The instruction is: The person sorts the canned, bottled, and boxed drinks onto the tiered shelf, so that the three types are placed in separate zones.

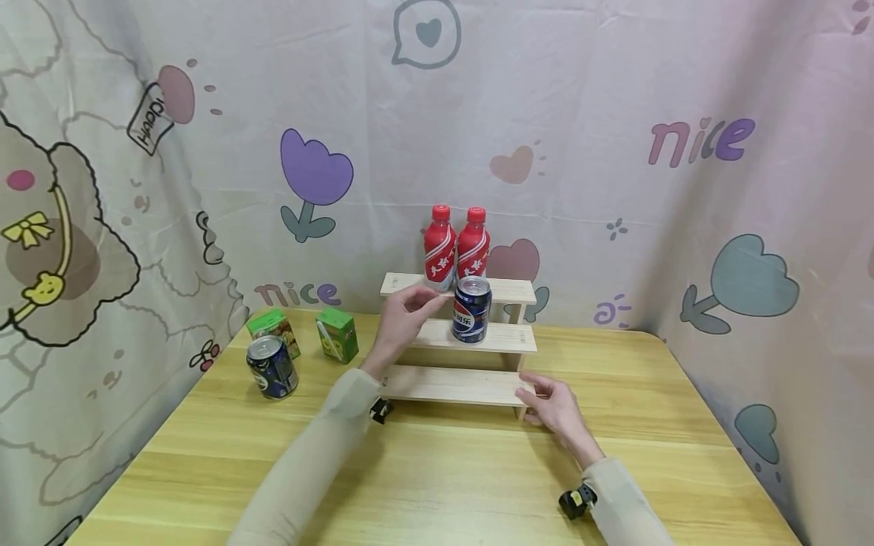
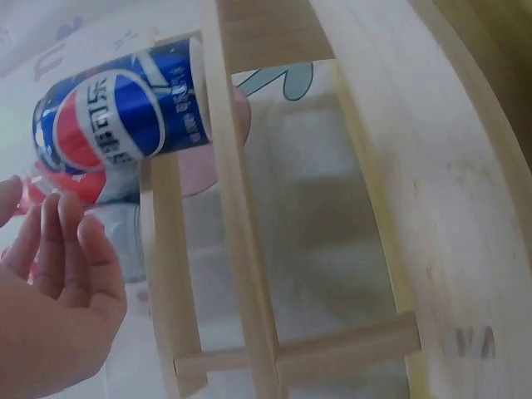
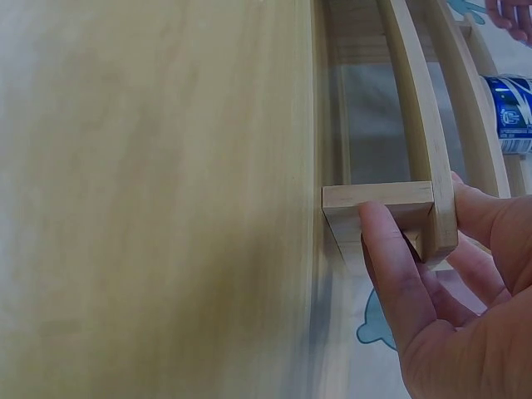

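A three-step wooden shelf [image 1: 464, 384] stands on the table. On its middle step is a blue Pepsi can [image 1: 471, 311], upright toward the right side. My left hand [image 1: 404, 322] is just left of this can, its fingers loosely bent and holding nothing; in the left wrist view a gap shows between the fingertips and the can [image 2: 125, 112]. Two red bottles [image 1: 440, 246] stand side by side on the top step, behind the can. At the right end of the bottom step, my right hand [image 1: 554, 406] grips the shelf's edge, with one finger along the side support [image 3: 378, 195].
On the left part of the table [image 1: 437, 478] stands another dark blue can [image 1: 271, 368]. Behind it is a green drink carton [image 1: 276, 326], partly hidden, and a second green carton [image 1: 337, 335] is to the right. A printed curtain [image 1: 573, 91] hangs around the table.
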Motion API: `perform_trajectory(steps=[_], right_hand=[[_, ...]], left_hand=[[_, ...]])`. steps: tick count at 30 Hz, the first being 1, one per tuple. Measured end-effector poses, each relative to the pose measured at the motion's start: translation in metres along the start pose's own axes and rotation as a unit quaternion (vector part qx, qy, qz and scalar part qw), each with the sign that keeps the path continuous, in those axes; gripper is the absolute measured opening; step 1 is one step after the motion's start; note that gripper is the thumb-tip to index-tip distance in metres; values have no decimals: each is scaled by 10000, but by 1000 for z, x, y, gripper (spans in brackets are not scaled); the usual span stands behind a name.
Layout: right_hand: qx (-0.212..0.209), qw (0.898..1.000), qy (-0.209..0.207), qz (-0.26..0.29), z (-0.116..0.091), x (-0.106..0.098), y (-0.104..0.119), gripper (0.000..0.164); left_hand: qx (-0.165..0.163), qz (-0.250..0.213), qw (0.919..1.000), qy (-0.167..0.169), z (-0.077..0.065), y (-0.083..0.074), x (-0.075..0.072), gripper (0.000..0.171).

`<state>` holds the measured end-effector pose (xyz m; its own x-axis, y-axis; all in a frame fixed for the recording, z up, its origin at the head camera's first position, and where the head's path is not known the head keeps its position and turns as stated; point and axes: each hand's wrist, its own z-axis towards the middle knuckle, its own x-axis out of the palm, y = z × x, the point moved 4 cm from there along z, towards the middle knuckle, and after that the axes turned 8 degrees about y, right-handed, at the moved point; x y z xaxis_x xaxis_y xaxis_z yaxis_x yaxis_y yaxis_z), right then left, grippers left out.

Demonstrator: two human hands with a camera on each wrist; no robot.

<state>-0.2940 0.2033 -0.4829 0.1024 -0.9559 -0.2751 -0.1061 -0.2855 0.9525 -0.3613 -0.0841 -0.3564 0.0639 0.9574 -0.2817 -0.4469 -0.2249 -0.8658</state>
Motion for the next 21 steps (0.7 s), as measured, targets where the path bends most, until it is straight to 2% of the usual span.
perform_trajectory(steps=[7,13,21], right_hand=[[7,10000,18,7,0,0,0,47],[10,10000,17,52,-1,0,0,47],[37,9999,1,108,-1,0,1,48]], left_hand=[[-509,-290,9982,97,-9,-1,-16,24],[-601,-447,9971,99,-15,3,-29,26],[-770,-580,9953,104,-24,19,-49,32]])
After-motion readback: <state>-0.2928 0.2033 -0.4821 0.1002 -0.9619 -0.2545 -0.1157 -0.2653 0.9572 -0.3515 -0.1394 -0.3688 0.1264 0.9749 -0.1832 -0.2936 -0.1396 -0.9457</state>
